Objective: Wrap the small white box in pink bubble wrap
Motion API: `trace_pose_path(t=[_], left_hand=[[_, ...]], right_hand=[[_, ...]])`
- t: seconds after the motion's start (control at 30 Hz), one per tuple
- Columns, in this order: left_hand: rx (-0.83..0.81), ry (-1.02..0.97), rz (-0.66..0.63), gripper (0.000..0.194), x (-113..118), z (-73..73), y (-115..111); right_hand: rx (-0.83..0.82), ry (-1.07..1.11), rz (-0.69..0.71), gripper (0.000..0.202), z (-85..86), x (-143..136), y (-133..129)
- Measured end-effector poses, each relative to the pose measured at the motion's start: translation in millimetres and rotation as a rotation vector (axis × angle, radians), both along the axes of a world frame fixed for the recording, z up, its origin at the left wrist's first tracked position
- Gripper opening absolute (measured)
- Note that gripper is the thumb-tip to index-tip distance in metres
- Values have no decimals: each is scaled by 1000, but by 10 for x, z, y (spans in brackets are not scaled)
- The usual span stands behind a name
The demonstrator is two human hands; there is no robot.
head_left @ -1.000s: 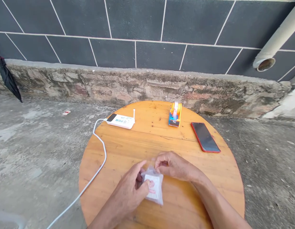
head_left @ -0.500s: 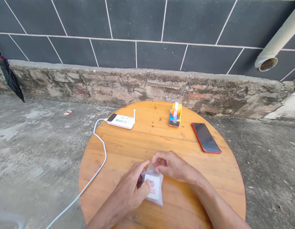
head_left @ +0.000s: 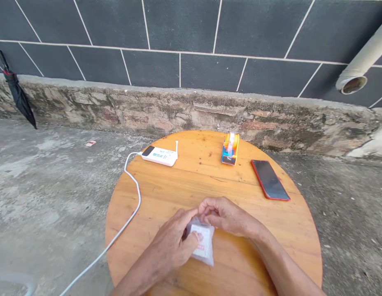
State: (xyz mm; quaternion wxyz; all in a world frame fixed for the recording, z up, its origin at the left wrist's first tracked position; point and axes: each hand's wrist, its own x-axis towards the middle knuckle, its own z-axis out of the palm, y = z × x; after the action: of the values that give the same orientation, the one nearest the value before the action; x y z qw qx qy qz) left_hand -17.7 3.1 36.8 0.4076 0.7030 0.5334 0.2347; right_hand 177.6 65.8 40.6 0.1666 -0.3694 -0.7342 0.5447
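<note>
A small white packet with red print, wrapped in a clear plastic bag (head_left: 203,246), lies near the front middle of the round wooden table (head_left: 166,193). My left hand (head_left: 175,242) holds it from the left, thumb pressed on its face. At the bag's top edge, my right hand (head_left: 220,213) has thumb and fingers pinched together on the plastic. The fingertips of both hands nearly meet there, and the exact bit of plastic between the right fingers is hidden.
A white power bank (head_left: 160,156) with a white cable (head_left: 138,205) is at the table's back left. An orange and blue tape dispenser (head_left: 230,150) stands at the back. A red-edged phone (head_left: 270,180) lies on the right. A black umbrella (head_left: 20,96) leans on the wall.
My left fingers have closed in toward my right fingertips at the bag's top. The whole view has shifted slightly, with the table and its items appearing a little further right.
</note>
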Motion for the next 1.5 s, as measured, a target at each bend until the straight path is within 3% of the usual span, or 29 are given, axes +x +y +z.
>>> trace_pose_path(t=[0.17,0.3,0.4,0.77,0.87,1.07,1.5], left_hand=[[8,45,2,35,9,-3,-9],[17,1,-5,38,13,-10,-27],[24,6,7,38,17,-5,-32],[76,-52,21,36,1,-72,-100],[91,-88,18,35,-3,-81,-131],[101,-155,0,32,-15,-75,-199],[155,-207,-11,31,-17,-137,-259]], right_hand=[[70,-35,2,14,2,18,8],[375,-233,-196,15,-58,48,83],[464,-284,-251,19,-84,36,112],[646,-324,-86,30,-99,-86,51],[645,-311,-77,29,-82,-93,52],[522,-321,-211,27,-92,-88,64],[404,-356,-241,31,21,-126,26]])
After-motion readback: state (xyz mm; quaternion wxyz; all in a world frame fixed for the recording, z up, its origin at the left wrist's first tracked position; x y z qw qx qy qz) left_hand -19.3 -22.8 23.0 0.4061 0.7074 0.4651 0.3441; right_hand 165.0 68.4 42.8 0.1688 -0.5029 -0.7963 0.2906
